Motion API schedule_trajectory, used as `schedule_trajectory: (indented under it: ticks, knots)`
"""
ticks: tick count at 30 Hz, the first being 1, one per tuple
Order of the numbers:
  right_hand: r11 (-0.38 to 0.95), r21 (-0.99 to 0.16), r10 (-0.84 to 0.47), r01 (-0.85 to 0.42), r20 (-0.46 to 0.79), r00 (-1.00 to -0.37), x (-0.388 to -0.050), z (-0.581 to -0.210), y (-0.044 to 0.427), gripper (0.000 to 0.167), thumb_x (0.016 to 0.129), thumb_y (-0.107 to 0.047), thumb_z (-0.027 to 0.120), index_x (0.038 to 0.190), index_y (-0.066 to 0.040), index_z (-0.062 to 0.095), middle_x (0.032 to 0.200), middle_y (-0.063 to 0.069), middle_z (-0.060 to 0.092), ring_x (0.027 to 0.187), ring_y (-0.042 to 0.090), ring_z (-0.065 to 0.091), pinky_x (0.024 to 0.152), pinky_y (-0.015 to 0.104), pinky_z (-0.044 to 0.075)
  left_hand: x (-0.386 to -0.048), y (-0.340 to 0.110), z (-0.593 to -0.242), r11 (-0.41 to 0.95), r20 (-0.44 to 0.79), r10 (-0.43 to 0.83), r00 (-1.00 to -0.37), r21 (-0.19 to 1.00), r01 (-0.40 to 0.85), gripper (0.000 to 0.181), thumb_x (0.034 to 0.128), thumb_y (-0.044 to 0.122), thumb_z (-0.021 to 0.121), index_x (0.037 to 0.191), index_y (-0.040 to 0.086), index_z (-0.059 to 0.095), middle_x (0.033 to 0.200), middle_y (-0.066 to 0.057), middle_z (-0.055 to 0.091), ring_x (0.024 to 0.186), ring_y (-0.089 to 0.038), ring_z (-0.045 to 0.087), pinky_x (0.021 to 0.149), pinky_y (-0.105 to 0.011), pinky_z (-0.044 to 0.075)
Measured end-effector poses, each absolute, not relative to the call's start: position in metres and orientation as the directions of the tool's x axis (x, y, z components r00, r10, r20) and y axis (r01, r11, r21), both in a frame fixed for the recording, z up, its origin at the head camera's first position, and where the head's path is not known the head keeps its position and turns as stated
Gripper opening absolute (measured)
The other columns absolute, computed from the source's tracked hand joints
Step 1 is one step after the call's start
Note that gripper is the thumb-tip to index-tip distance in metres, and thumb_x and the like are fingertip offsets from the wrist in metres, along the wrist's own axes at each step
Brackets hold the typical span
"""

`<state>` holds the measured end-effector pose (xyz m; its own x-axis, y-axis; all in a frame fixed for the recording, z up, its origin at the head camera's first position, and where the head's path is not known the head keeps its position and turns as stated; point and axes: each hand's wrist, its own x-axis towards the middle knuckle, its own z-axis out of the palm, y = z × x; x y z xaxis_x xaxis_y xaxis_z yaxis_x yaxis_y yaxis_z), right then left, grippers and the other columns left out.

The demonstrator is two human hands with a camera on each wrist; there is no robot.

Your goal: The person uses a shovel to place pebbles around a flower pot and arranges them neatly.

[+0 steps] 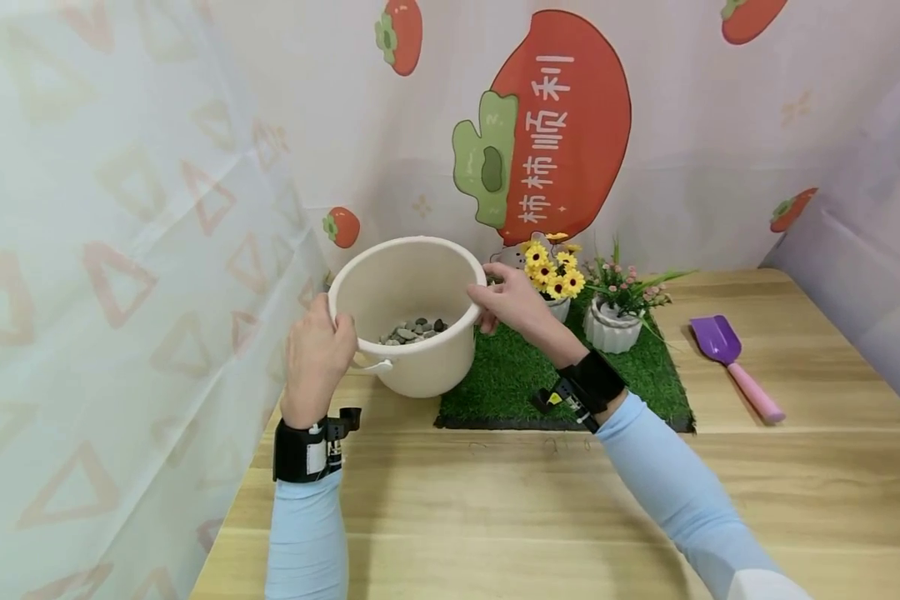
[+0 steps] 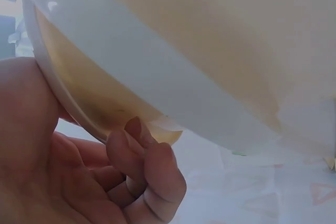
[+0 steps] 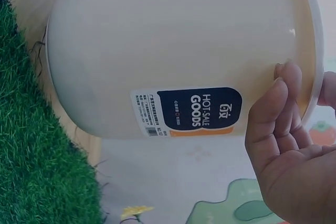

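Note:
A cream plastic bucket stands at the left of the table, its mouth turned toward the head view. Grey pebbles lie at its bottom. My left hand grips the rim on the left side, fingers curled under it in the left wrist view. On the opposite side my right hand holds the rim, with thumb and fingers on either side of the edge. A dark label with lettering shows on the bucket wall in the right wrist view. The bucket's handle hangs at the front left.
Green artificial turf lies right of the bucket. On it stand yellow flowers in a white pot and a pink-flowered plant in another white pot. A purple shovel with a pink handle lies farther right. Patterned curtains hang left and behind.

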<state>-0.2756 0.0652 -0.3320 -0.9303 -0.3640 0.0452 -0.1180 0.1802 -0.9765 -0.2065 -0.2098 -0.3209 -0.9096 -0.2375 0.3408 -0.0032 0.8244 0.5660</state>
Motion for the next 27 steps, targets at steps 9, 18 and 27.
schedule_trajectory:
  ticks: [9, 18, 27]
  knots:
    - [0.17, -0.973, -0.367, -0.156, 0.085, -0.926, -0.251, -0.332, 0.082, 0.06, 0.097, -0.039, 0.06, 0.147, -0.016, 0.038, 0.084, 0.027, 0.065, 0.064, 0.028, 0.065, 0.07, 0.042, 0.057, -0.185, -0.199, -0.314, 0.831, 0.388, -0.196, -0.9, 0.554, 0.058, 0.043, 0.0954, 0.02, 0.039, 0.132, 0.003, 0.053, 0.111, -0.026, 0.067, 0.09, -0.044, 0.066, 0.071, -0.054, 0.051]
    - [0.177, -0.973, -0.346, -0.145, 0.076, -0.935, -0.234, -0.337, 0.095, 0.064, 0.094, -0.046, 0.061, 0.148, -0.019, 0.038, 0.082, 0.02, 0.067, 0.067, 0.03, 0.066, 0.071, 0.041, 0.056, -0.175, -0.191, -0.313, 0.839, 0.389, -0.166, -0.906, 0.539, 0.078, 0.035, 0.0942, 0.02, 0.041, 0.118, 0.002, 0.059, 0.106, -0.023, 0.07, 0.09, -0.041, 0.068, 0.069, -0.052, 0.053]
    - [0.214, -0.967, -0.35, -0.141, 0.059, -0.935, -0.228, -0.343, 0.101, 0.07, 0.093, -0.049, 0.062, 0.15, -0.018, 0.034, 0.078, 0.016, 0.067, 0.069, 0.03, 0.066, 0.075, 0.044, 0.056, -0.173, -0.189, -0.324, 0.845, 0.382, -0.129, -0.915, 0.525, 0.1, 0.031, 0.0943, 0.019, 0.041, 0.114, 0.002, 0.058, 0.097, -0.023, 0.07, 0.075, -0.035, 0.067, 0.054, -0.04, 0.047]
